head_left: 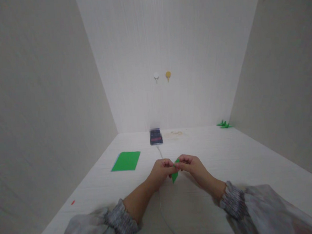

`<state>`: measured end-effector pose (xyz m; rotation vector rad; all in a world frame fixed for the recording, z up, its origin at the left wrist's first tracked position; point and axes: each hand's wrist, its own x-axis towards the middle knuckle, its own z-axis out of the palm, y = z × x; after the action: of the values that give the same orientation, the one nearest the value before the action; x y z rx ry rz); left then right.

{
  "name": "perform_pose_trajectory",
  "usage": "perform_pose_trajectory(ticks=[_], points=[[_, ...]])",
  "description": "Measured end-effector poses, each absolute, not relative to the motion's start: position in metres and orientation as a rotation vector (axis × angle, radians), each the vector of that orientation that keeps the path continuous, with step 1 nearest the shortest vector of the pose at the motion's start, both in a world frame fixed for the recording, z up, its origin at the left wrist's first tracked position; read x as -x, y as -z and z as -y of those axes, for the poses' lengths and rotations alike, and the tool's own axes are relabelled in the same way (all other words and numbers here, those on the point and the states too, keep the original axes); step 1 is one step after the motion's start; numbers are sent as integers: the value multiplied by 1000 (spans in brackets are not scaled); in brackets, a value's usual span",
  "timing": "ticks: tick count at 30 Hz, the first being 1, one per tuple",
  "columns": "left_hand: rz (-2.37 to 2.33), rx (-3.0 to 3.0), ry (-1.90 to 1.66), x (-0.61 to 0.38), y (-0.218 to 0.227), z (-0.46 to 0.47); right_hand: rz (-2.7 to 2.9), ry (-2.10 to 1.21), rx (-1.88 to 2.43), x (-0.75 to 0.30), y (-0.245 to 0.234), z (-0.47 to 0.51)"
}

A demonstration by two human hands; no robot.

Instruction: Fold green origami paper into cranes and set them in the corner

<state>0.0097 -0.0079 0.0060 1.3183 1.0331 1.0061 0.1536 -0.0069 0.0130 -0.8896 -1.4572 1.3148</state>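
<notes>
we gripped the small green paper [174, 177] between the fingers [172, 170] of our left hand [160, 172] and right hand [193, 165]. a green sheet [127, 161] lay on the counter [228, 158], left of our fingers.

One head-worn camera views the scene from above and behind the left hand [160, 172] and right hand [193, 166], facing forward and down over the table [256, 170]. Both hands register below frame centre, at middle range; the sleeves [85, 230] lie nearer the lens. The wide field includes the back wall [194, 50] beyond the hands and side walls [44, 89] to either side.
</notes>
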Motion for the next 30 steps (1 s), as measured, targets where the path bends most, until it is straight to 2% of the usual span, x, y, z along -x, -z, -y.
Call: perform_pose_trajectory(ticks=[19,30], points=[[-956,-1321,-970,-13,-6,10,1507,-1326,773,-157,-13,10],[-924,-1284,-922,-12,-8,10,1516,-1186,789,-156,-19,11]])
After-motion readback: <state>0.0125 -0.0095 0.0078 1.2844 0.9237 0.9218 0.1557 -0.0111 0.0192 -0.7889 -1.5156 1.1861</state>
